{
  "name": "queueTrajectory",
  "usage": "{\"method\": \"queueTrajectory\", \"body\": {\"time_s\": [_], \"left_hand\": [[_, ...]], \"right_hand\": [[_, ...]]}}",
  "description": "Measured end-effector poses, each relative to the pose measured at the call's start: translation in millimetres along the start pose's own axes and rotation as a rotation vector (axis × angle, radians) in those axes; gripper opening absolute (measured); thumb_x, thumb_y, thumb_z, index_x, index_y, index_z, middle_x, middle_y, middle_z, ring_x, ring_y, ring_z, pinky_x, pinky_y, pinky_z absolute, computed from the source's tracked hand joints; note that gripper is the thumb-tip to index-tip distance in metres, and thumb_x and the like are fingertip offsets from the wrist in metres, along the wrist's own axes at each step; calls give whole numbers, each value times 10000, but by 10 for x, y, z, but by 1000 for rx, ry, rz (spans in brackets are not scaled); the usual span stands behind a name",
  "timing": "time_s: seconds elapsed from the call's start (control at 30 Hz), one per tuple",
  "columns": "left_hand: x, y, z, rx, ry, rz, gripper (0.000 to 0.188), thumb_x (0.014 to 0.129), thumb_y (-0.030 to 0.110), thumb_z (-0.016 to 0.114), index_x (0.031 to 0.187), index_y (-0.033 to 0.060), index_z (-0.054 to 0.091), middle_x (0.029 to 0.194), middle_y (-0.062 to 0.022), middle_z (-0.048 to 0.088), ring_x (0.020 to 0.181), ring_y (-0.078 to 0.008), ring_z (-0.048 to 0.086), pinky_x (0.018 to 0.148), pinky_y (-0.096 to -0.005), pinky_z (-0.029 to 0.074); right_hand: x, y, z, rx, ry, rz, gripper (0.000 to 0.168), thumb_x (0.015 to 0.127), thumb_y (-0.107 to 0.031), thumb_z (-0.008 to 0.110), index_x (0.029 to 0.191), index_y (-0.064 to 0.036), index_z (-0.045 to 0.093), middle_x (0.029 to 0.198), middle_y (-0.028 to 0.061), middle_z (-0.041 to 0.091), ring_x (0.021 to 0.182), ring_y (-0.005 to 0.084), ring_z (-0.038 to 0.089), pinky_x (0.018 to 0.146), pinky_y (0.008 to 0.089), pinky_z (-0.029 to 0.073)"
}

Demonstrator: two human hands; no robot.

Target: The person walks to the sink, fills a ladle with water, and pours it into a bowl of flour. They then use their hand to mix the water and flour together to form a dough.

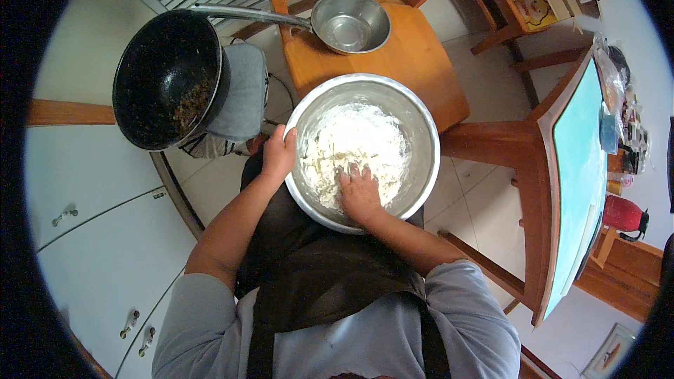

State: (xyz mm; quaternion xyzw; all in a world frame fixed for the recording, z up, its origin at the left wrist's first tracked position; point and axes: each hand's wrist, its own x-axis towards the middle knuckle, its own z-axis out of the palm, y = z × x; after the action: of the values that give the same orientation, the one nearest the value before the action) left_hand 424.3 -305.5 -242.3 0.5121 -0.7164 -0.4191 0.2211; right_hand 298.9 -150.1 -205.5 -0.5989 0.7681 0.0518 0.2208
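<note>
A wide stainless steel mixing bowl (423,163) rests at my lap, close to the front edge of a wooden chair seat. Inside it, loose white flour (363,126) lies on the far side, with shaggy lumps of dough (322,171) on the near and left sides. My left hand (279,155) grips the bowl's left rim, thumb on top. Down in the bowl, my right hand (359,192) presses into the floury lumps with its fingers apart. Flour coats those fingertips, and the mix partly hides them.
Beyond the bowl, a long-handled steel ladle pan (350,23) sits on the wooden chair (421,73). A black wok (168,79) with chopped brown food (195,102) stands at left on a grey padded stool (245,89). At right is a turquoise-topped table (576,168); cabinets (105,168) line the left.
</note>
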Motion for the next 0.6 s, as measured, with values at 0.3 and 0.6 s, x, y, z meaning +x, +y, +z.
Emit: {"method": "queueTrajectory", "body": {"time_s": [0.3, 0.6], "left_hand": [[4, -3, -15, -19, -21, 11, 249, 839, 247, 462, 811, -1, 460, 745, -243, 541, 735, -425, 517, 602, -448, 403], [14, 53, -11, -8, -19, -1, 271, 834, 269, 457, 809, -1, 460, 740, -251, 541, 730, -427, 519, 606, -465, 400]], "right_hand": [[776, 286, -155, 141, -13, 189, 375, 745, -192, 483, 1098, -72, 444, 1010, 242, 513, 826, 315, 573, 691, 381, 479], [1081, 592, -319, 216, 112, 445, 577, 724, -441, 563, 1198, -141, 430, 1168, 188, 457, 1071, 325, 452, 907, 466, 335]]}}
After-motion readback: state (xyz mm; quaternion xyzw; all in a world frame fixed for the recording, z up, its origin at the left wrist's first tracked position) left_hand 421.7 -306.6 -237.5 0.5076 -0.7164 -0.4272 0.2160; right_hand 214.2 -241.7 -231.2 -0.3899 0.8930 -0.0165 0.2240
